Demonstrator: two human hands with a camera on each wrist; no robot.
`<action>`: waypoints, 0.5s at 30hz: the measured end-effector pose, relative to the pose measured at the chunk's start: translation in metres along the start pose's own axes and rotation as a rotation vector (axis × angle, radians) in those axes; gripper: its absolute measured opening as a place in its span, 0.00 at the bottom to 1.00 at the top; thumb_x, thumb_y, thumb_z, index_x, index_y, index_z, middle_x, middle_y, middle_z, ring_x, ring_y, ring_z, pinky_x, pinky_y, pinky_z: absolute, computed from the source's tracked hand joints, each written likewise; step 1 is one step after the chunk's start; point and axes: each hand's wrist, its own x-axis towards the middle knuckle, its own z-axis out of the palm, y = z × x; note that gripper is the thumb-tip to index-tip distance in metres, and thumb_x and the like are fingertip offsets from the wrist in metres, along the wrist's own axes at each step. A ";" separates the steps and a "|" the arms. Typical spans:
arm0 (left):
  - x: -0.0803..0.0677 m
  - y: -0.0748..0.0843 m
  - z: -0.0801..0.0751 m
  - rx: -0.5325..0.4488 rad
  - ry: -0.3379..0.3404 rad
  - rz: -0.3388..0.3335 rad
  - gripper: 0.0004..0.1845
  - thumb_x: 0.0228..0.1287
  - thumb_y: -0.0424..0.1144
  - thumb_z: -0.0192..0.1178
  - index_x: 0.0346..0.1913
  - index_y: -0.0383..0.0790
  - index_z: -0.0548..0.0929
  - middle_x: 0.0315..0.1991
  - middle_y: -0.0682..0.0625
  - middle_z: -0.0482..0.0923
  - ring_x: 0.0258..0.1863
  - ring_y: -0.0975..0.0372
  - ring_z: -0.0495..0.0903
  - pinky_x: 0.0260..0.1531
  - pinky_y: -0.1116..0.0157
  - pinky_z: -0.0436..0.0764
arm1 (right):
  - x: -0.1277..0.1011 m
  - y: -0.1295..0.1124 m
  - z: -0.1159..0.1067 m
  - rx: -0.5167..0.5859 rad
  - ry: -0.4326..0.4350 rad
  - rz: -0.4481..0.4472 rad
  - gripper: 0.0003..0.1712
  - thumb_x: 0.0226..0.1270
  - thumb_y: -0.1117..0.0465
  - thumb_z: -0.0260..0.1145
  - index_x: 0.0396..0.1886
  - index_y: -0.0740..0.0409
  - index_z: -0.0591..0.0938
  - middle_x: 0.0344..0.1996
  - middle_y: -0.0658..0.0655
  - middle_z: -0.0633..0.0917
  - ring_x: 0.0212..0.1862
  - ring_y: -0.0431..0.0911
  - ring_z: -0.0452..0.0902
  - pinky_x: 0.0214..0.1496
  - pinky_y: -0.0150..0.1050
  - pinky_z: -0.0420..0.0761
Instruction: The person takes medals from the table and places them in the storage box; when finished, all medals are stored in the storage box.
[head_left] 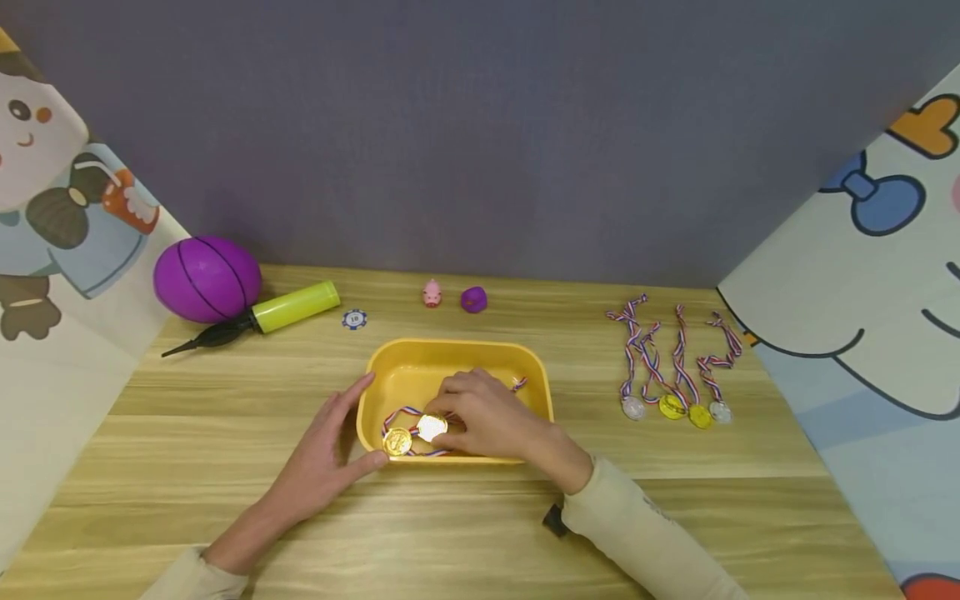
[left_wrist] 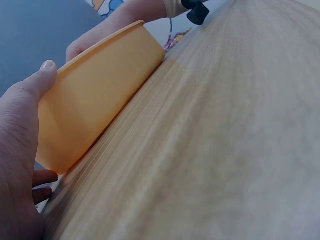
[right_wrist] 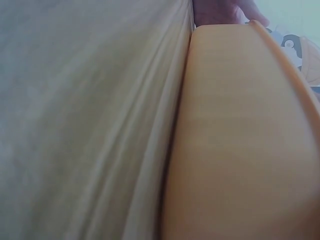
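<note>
Spread the left hand point(head_left: 318, 454) wide about the near left corner of a yellow tray point(head_left: 450, 350), touching the near rim with the thumb and the left rim with a straight finger. Reached inside the tray with the right hand point(head_left: 487, 408), bent its fingers downward and pinched a bright medal point(head_left: 432, 427) at the edge, just beside a gold medal point(head_left: 397, 442) in the tray's near left corner. Had a striped ribbon point(head_left: 405, 410) looped by both medals, and a ribbon end point(head_left: 519, 384) beyond the right hand. Could not tell the ribbons' full run under that hand. Set the tray on a wooden table point(head_left: 187, 417), well apart from four ribboned medals point(head_left: 700, 416) at the right, two silvery and two gold. Had a pink pig point(head_left: 432, 293) and a small purple toy point(head_left: 473, 299) behind the tray, near each other, with a numbered chip point(head_left: 355, 319) farther left, near a yellow-green pump point(head_left: 296, 308). Showed a purple ball point(head_left: 207, 279) at the back left, just behind the pump's black nozzle. Wore pale sleeves point(head_left: 637, 529) on both arms
</note>
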 end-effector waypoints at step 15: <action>0.000 -0.002 0.001 -0.001 0.012 0.013 0.59 0.64 0.49 0.81 0.92 0.56 0.55 0.83 0.37 0.69 0.81 0.38 0.66 0.89 0.64 0.42 | 0.001 0.001 -0.002 0.001 -0.009 -0.028 0.20 0.68 0.48 0.84 0.54 0.51 0.95 0.44 0.47 0.89 0.48 0.43 0.83 0.57 0.41 0.80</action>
